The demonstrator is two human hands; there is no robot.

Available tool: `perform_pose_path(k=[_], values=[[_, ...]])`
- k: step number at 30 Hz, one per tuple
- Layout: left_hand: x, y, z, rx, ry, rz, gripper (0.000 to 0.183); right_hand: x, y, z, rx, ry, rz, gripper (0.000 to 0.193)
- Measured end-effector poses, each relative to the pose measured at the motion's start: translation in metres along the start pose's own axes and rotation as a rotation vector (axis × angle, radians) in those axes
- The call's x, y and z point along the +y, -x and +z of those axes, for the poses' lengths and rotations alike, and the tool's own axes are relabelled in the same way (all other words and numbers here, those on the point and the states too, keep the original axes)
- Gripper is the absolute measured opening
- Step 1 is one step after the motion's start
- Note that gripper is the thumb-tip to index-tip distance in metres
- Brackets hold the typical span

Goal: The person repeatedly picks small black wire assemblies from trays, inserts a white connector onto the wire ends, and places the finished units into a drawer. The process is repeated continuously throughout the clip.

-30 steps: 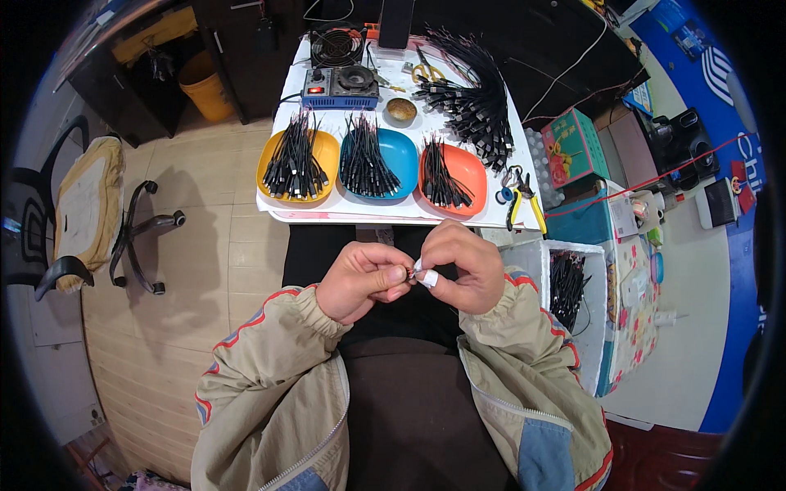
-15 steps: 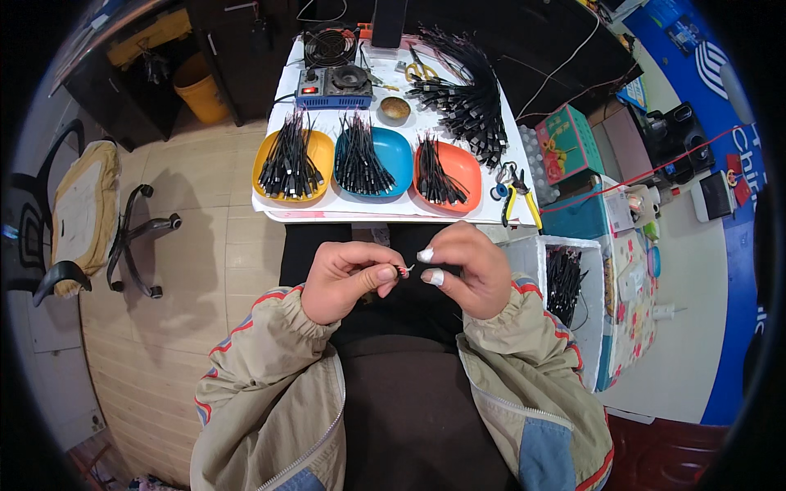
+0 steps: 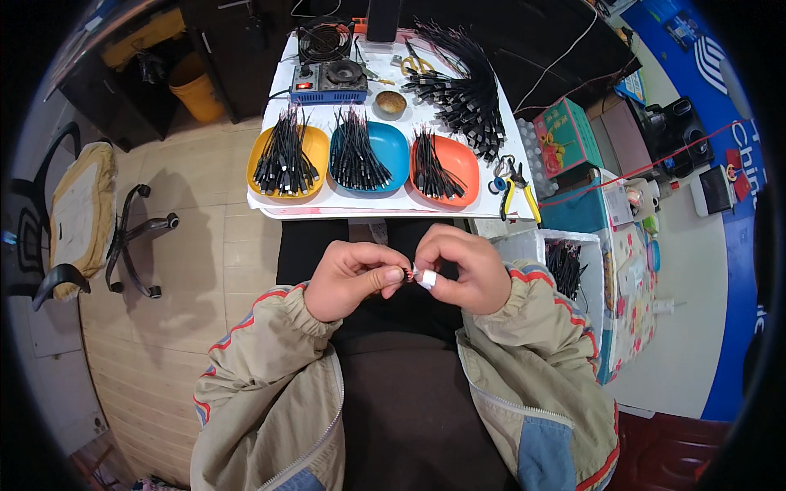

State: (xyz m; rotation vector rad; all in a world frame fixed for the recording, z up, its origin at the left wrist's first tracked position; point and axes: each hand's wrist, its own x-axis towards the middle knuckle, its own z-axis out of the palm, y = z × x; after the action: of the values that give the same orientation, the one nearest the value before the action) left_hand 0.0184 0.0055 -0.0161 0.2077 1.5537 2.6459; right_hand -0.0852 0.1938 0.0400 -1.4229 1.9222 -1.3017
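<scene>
Over my lap, my left hand (image 3: 354,280) is closed, thumb and forefinger pinching small red and black wires (image 3: 409,276). Most of the wires' length is hidden by the fingers. Thumb and forefinger of my right hand (image 3: 471,272) are pinched together at the wires' bare ends, with white tape round the fingertips. On the table ahead, black cables with metal plugs fill a yellow tray (image 3: 255,182), a blue tray (image 3: 398,141) and an orange tray (image 3: 468,164).
A blue soldering station (image 3: 327,92) and a small round tin (image 3: 390,103) stand behind the trays. A big cable bundle (image 3: 471,106) lies at the back right, yellow-handled pliers (image 3: 509,199) at the right edge. A white foam box (image 3: 524,244) holds more cables; a chair (image 3: 86,209) is left.
My right hand has moved left, and its thumb and forefinger have closed on the wire ends. My left hand keeps its pinch. The view has shifted slightly.
</scene>
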Motion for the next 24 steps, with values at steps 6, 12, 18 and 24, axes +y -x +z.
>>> perform_pose_path(k=[6, 12, 18, 24], values=[[-0.001, -0.001, -0.004, -0.040, -0.085, -0.005, 0.014, 0.007, 0.006, 0.000, -0.102, -0.819, 0.551, 0.014], [-0.012, -0.002, 0.000, -0.131, 0.646, -0.209, 0.018, 0.004, 0.003, 0.003, 0.262, 0.041, -0.185, 0.018], [-0.015, -0.003, 0.007, -0.239, 0.833, -0.311, 0.020, 0.010, -0.005, 0.006, 0.287, 0.188, -0.443, 0.014], [-0.005, -0.004, 0.009, -0.060, 0.441, -0.151, 0.016, 0.007, 0.003, 0.030, 0.343, -0.400, -0.128, 0.014]])
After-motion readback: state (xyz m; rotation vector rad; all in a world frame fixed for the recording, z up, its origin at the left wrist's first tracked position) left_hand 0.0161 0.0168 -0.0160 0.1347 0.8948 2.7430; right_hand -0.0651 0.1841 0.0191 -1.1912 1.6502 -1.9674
